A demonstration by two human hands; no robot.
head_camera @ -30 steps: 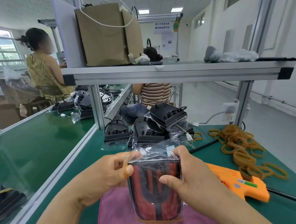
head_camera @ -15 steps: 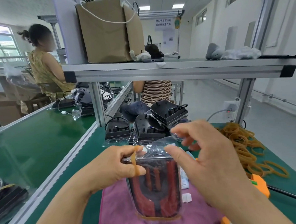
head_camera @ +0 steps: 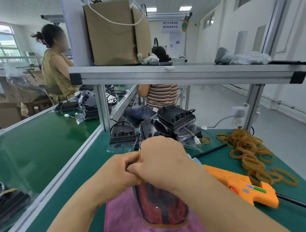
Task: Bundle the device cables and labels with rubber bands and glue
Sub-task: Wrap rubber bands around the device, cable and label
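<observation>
A red and black device in a clear plastic bag (head_camera: 160, 204) stands upright on a pink cloth (head_camera: 122, 222), with a tan rubber band (head_camera: 165, 225) around its lower end. My left hand (head_camera: 116, 172) grips the top of the bag from the left, and a bit of tan band shows by its fingers. My right hand (head_camera: 161, 161) reaches over the bag's top from the right. Its curled fingers meet my left hand and cover the bag's mouth. What the fingertips pinch is hidden.
An orange glue gun (head_camera: 241, 185) lies right of my forearm, its black cord trailing off. A pile of rubber bands (head_camera: 248, 151) sits further right. Bagged black devices (head_camera: 175, 118) are stacked behind my hands. Metal shelf posts (head_camera: 102, 108) stand beyond, and other people sit further back.
My right hand let go of the bag's side, rose, then came down over the bag's top against my left hand. The glue gun is in view again.
</observation>
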